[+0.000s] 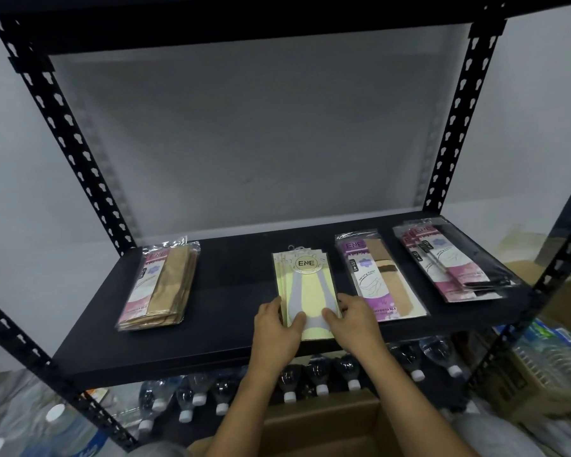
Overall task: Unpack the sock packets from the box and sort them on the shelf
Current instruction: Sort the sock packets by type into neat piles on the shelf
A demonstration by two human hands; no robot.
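step: placing yellow packets (305, 285) on shelf (238, 291) | grip: left hand (277, 324), right hand (353, 319) pinch near end | next: release gently

A slightly fanned stack of pale yellow packets (305, 285) lies flat on the black shelf (231, 291). Its near end is held between the left hand (277, 324) and right hand (353, 318), thumbs on top. A tan stack (160, 285) lies well left of the left hand. A purple stack (378, 275) lies just beside the right hand, with a pink stack (452, 262) beyond it. The cardboard box (327, 423) sits below the wrists.
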